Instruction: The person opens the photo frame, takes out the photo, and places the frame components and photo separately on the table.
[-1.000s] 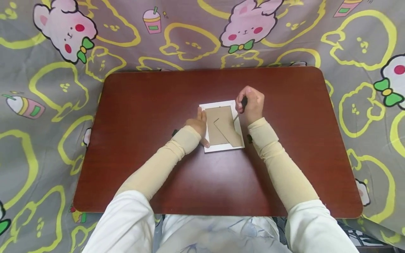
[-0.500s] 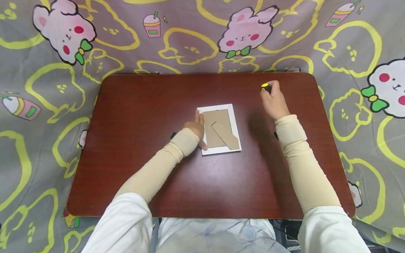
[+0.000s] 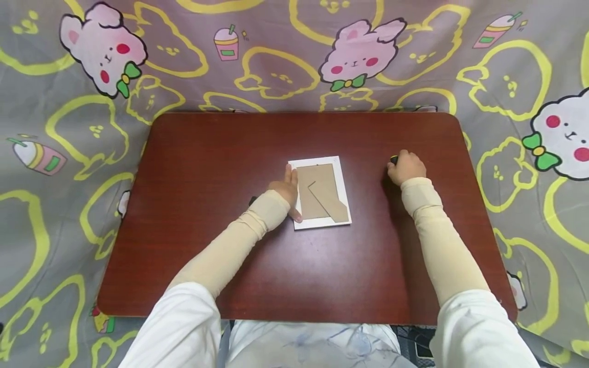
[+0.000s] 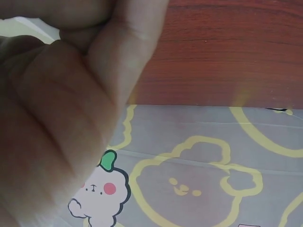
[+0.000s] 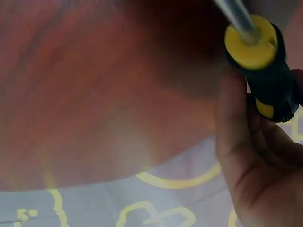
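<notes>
A white picture frame [image 3: 316,176] lies face down in the middle of the table, its brown backing board and slanted easel leg [image 3: 332,203] showing. Along its left border rests my left hand [image 3: 285,190], fingers straight at the upper part and thumb at the lower left corner. Well to the right of the frame, my right hand [image 3: 408,167] holds a screwdriver [image 5: 267,71] by its black and yellow handle. Its metal shaft runs out of the top of the right wrist view, so the tip is hidden. The left wrist view mostly shows my palm [image 4: 52,113].
The reddish-brown table [image 3: 207,148] has rounded corners and stretches to both sides of the frame. Close behind it hangs a grey patterned cloth [image 3: 276,61], which also covers both sides.
My right hand has lifted the screwdriver from the frame's right border, carried it right, and lowered it toward the table. My left hand stays at the frame's left edge.
</notes>
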